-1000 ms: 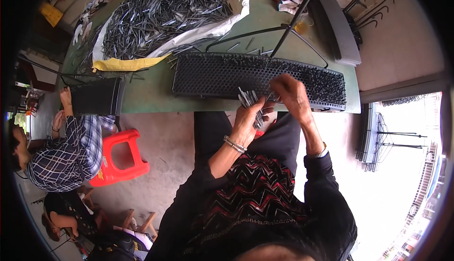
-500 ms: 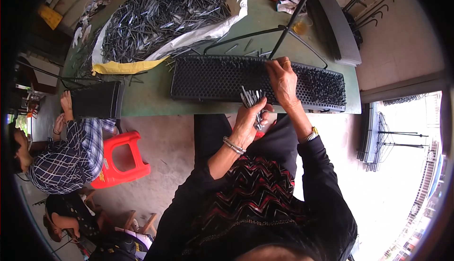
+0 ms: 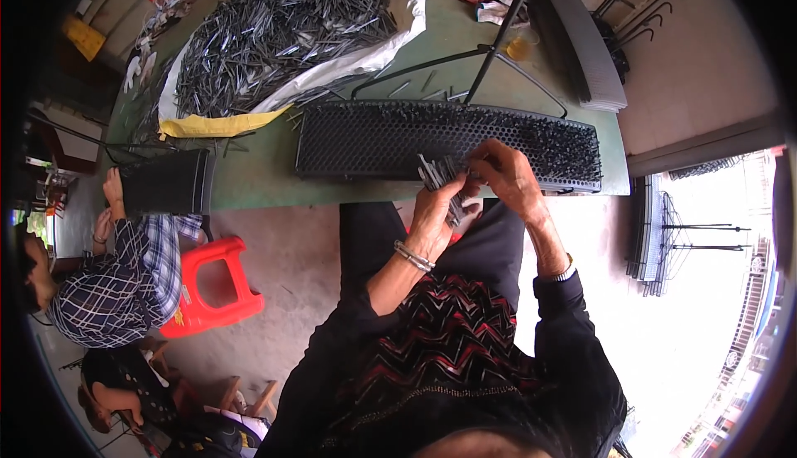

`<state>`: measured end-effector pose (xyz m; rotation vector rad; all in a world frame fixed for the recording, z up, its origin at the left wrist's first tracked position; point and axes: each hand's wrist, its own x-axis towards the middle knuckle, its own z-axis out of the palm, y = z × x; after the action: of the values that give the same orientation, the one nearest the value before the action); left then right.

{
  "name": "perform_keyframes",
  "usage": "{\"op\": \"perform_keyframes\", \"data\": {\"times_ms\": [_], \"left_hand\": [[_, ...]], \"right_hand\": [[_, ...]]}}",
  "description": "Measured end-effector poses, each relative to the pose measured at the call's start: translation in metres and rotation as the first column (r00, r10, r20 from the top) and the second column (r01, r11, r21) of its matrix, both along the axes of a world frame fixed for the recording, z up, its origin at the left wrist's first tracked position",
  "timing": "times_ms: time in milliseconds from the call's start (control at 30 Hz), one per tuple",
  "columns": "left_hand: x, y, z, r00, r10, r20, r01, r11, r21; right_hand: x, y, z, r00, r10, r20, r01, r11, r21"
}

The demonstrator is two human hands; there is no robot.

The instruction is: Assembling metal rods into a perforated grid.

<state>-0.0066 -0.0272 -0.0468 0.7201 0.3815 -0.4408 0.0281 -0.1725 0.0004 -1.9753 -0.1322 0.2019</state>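
Observation:
In my left hand [image 3: 436, 213] is a bundle of thin grey metal rods [image 3: 431, 174], the fingers wrapped round it just off the table's near edge. My right hand [image 3: 510, 182] is beside the bundle, thumb and fingers drawn together against it. What its fingertips pinch is too small to make out. Behind both hands lies a long black perforated panel [image 3: 365, 144] on the table. Short rods stand thickly in the holes at its right end and along its far edge; many holes on the left and middle are bare.
A white sack [image 3: 353, 61] spread on the green table [image 3: 257, 177] holds a large heap of rods [image 3: 282, 34]. A black metal bar frame [image 3: 490, 63] stands behind the panel. At left another person [image 3: 108, 284] handles a black panel [image 3: 170, 182] near a red stool [image 3: 249, 292].
My right hand has come back from the panel's far edge toward me, down to the bundle in my left hand. The left hand stays nearly in place, still holding the rods.

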Motion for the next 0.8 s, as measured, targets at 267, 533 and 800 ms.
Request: {"op": "perform_keyframes", "data": {"times_ms": [267,533,800], "left_hand": [[0.002,-0.004,0.006,0.986,-0.029,-0.166,0.013,0.995,-0.097],[0.001,0.0,-0.006,0.992,-0.085,-0.09,0.079,0.995,-0.06],[-0.003,-0.001,0.004,0.99,-0.08,-0.116,0.072,0.995,-0.072]], "right_hand": [[0.035,0.006,-0.029,0.707,-0.252,0.661,0.451,0.88,-0.147],[0.049,0.01,-0.043,0.687,-0.186,0.702,0.42,0.891,-0.175],[0.045,0.011,-0.047,0.786,-0.041,0.616,0.366,0.834,-0.412]]}}
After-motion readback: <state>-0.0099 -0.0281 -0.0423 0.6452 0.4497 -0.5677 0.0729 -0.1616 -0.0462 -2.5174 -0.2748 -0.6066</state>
